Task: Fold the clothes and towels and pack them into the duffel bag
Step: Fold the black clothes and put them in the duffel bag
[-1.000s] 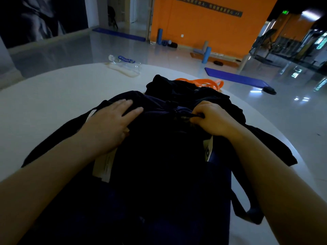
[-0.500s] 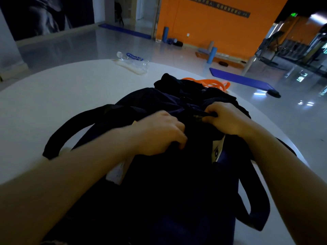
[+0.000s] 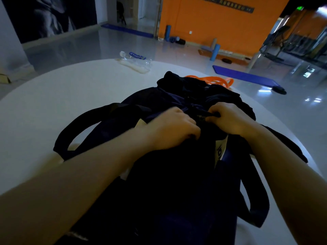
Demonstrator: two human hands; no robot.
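A dark navy duffel bag (image 3: 177,183) lies lengthwise on the round white table (image 3: 53,106), its black handle loops hanging off both sides. My left hand (image 3: 169,128) grips the bag's fabric on top, fingers curled down into it. My right hand (image 3: 228,119) pinches the black zipper pull (image 3: 210,114) at the bag's top seam. Dark clothing (image 3: 178,80) bunches at the bag's far end. The bag's inside is hidden.
An orange resistance band (image 3: 215,80) lies past the bag on the table. A plastic water bottle (image 3: 136,58) and a pale rolled cloth (image 3: 132,67) sit at the table's far edge. Beyond are a blue mat (image 3: 246,76) and foam rollers on the floor.
My left hand went from lying flat on the bag to gripping its fabric near the zipper. The left handle loop slid out onto the table. My right hand stayed on the zipper pull.
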